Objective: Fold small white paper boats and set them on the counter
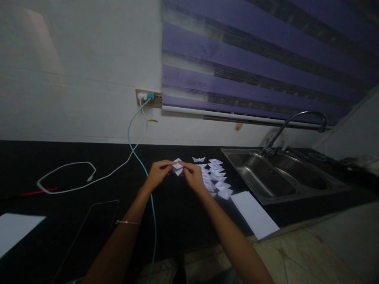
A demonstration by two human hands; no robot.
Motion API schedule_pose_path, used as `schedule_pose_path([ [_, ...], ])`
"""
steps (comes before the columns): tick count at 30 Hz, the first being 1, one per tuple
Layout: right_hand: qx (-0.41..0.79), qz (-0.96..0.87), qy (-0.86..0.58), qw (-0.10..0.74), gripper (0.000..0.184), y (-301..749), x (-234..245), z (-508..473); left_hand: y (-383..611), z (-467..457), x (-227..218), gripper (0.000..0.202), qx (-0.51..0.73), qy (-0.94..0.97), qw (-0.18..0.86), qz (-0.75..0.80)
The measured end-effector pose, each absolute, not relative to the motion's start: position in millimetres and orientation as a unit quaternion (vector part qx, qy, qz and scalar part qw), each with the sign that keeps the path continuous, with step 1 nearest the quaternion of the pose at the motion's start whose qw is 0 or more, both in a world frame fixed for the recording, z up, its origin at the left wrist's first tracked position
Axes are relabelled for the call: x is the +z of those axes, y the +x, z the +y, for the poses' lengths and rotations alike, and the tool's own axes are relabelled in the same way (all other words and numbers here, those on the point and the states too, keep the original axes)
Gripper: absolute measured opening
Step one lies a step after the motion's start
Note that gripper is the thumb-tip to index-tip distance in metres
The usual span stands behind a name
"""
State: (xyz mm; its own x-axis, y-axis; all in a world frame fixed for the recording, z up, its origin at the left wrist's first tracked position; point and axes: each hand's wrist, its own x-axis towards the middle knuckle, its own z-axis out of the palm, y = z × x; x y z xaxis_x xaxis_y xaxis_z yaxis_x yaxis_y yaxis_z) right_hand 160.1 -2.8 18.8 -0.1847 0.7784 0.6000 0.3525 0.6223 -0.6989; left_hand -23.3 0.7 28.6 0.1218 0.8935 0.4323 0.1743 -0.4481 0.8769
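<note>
Between my two hands, above the dark counter, is a small piece of folded white paper (177, 169), diamond-shaped with a crease across it. My left hand (160, 172) pinches its left corner with thumb and fingers. On the opposite corner, my right hand (192, 173) has a similar pinch. Just right of my right hand, several folded paper boats (219, 177) lie in rough rows, some partly hidden behind that hand. One boat (198, 159) stands a little apart at the back.
White paper sheets (255, 215) lie at the counter's front right, and another sheet (17, 230) at far left. A steel sink (263, 177) with a tall faucet (284, 128) is on the right. A teal cable (152, 213) passes under my left arm; a white cable (71, 192) curls leftward.
</note>
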Motion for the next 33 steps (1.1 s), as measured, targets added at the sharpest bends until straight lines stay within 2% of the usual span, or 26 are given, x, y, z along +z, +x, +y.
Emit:
schedule_pose_path([
  [2, 0.213, -0.734, -0.387, 0.516, 0.038, 160.7, 18.3, -1.7, -24.5, 0.4, 30.4, 0.026, 0.536, 0.655, 0.378, 0.376],
  [6, 0.206, -0.731, -0.386, 0.523, 0.038, 161.0, 15.2, 1.4, -25.5, 7.0, 25.0, 0.049, 0.552, 0.602, 0.465, 0.343],
  [11, 0.181, -0.77, -0.352, 0.501, 0.04, 158.4, 14.9, -0.6, -21.4, 11.5, 18.8, 0.041, 0.424, 0.644, 0.52, 0.368],
  [14, 0.187, -0.762, -0.354, 0.508, 0.042, 156.9, 18.2, -3.8, -19.4, 8.4, 21.7, 0.037, 0.399, 0.658, 0.526, 0.361],
  [18, 0.253, -0.715, -0.386, 0.525, 0.046, 156.6, 21.8, -4.6, -17.9, 4.0, 29.3, 0.033, 0.401, 0.66, 0.511, 0.379],
  [24, 0.316, -0.667, -0.412, 0.533, 0.023, 156.6, 22.3, 2.1, -14.0, 0.7, 30.0, 0.03, 0.397, 0.667, 0.471, 0.419],
  [33, 0.434, -0.579, -0.435, 0.536, 0.032, 155.8, 10.9, 13.9, -10.1, -2.2, 23.8, 0.042, 0.385, 0.694, 0.485, 0.367],
])
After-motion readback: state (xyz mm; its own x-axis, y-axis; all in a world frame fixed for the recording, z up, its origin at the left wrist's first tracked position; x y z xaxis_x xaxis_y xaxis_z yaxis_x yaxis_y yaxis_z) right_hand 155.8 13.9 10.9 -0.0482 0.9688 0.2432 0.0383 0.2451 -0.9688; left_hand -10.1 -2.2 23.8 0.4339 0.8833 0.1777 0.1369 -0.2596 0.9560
